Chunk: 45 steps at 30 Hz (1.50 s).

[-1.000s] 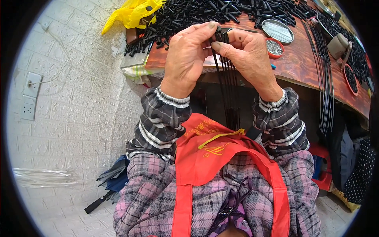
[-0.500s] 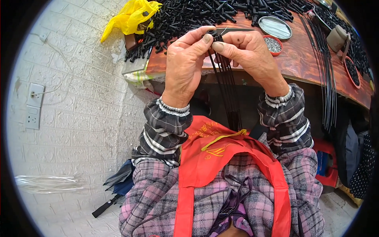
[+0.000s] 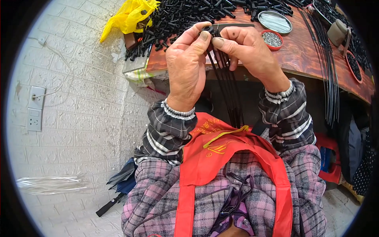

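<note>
Above the near edge of the table, my left hand (image 3: 187, 63) pinches a small black round umbrella hub (image 3: 208, 29) between thumb and fingers. A bundle of thin black umbrella ribs (image 3: 229, 91) hangs from the hub down toward the red apron (image 3: 213, 166) on my lap. Close beside it, my right hand (image 3: 252, 49) is closed, its thumb and forefinger on the top ends of the ribs. Whether a single rib or several sit in that pinch is hidden by the fingers.
Black plastic tubes (image 3: 177, 23) are heaped across the back of the wooden table (image 3: 296, 55). A red bowl of small metal bits (image 3: 272, 38), a dish of pale wires (image 3: 275, 22) and long dark rods (image 3: 324, 67) lie to the right. A yellow bag (image 3: 128, 19) sits far left.
Both hands stay close together at the hub, with only a slight shift of the fingers. The hub has moved a little left and the view has shifted slightly.
</note>
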Available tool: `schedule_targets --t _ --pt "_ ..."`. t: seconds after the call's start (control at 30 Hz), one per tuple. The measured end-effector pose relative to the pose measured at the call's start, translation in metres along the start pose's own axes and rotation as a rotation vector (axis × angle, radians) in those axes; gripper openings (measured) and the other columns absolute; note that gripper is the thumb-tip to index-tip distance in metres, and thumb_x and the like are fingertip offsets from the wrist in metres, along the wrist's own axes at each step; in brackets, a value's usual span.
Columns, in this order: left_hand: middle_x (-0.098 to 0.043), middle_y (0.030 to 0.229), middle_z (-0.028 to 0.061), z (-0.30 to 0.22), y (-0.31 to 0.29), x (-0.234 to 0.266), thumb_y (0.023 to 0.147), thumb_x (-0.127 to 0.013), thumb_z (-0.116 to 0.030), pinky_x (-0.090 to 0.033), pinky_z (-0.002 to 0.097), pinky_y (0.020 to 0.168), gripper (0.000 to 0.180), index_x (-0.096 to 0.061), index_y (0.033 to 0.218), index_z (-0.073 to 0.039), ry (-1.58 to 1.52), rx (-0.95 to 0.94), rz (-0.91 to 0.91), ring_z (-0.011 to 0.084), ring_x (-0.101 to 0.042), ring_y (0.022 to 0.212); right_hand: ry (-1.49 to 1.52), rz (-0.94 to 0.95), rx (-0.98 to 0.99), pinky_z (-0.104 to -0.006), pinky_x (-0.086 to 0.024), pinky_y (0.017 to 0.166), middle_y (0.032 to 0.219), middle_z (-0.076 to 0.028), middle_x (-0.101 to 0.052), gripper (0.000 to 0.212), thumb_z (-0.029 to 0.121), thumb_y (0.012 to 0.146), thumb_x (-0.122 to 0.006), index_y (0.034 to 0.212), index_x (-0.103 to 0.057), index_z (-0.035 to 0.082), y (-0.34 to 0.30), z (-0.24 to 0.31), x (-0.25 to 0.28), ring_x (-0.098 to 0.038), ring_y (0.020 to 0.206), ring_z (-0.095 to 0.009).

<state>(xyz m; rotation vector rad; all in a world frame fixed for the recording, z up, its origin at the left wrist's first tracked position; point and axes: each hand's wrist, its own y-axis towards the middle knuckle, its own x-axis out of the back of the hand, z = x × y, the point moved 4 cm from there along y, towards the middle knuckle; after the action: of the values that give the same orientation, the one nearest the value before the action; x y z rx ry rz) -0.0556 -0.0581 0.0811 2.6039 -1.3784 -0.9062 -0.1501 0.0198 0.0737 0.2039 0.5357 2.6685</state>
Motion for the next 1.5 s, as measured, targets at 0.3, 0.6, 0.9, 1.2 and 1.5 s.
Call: schedule_targets --t 0.3,0.6,0.9,1.2,1.5 --pt "-0.057 0.092 0.0068 -0.004 0.002 0.001 0.085 -0.050 -0.007 -0.043 0.0265 0.079 0.022 -0.053 0.104 0.004 0.008 0.103 0.111 0.0121 -0.054 0.084 0.035 -0.106 -0.013 -0.0143 -0.038 0.038 0.060 0.002 -0.052 0.022 0.023 0.080 -0.059 0.075 -0.060 0.001 -0.003 0.004 0.002 -0.046 0.047 -0.002" --pt "-0.057 0.093 0.0064 -0.008 -0.003 0.005 0.085 -0.050 -0.009 -0.041 0.0268 0.081 0.025 -0.051 0.106 0.004 -0.030 0.128 0.177 0.0121 -0.053 0.086 0.208 0.008 -0.049 -0.0132 -0.032 0.037 0.055 0.003 -0.052 0.021 0.025 0.075 -0.065 0.069 -0.061 0.005 -0.001 0.001 -0.001 -0.044 0.044 -0.001" --pt "-0.056 0.097 0.0103 -0.008 0.003 0.011 0.085 -0.051 -0.014 -0.041 0.0281 0.082 0.030 -0.049 0.107 0.005 -0.068 0.160 0.336 0.0150 -0.053 0.088 0.159 0.077 -0.097 -0.0137 -0.026 0.034 0.050 0.002 -0.051 0.024 0.025 0.074 -0.066 0.060 -0.056 0.008 0.001 0.001 -0.003 -0.040 0.039 0.000" --pt "-0.054 0.101 0.0123 -0.013 0.001 0.007 0.085 -0.051 -0.020 -0.044 0.0311 0.081 0.034 -0.048 0.108 0.006 -0.036 0.073 0.488 0.0185 -0.053 0.092 0.142 0.091 -0.141 -0.0135 -0.024 0.032 0.050 0.000 -0.053 0.023 0.020 0.072 -0.068 0.058 -0.055 0.007 0.001 0.010 -0.003 -0.039 0.036 -0.001" --pt "-0.049 0.111 0.0164 -0.013 -0.001 0.009 0.085 -0.051 -0.022 -0.037 0.0334 0.089 0.036 -0.051 0.107 0.007 0.120 -0.057 0.500 0.0211 -0.046 0.105 0.259 0.211 -0.140 -0.0156 -0.025 0.030 0.047 -0.002 -0.051 0.025 0.023 0.066 -0.073 0.057 -0.056 0.006 0.003 0.015 -0.004 -0.041 0.034 -0.003"
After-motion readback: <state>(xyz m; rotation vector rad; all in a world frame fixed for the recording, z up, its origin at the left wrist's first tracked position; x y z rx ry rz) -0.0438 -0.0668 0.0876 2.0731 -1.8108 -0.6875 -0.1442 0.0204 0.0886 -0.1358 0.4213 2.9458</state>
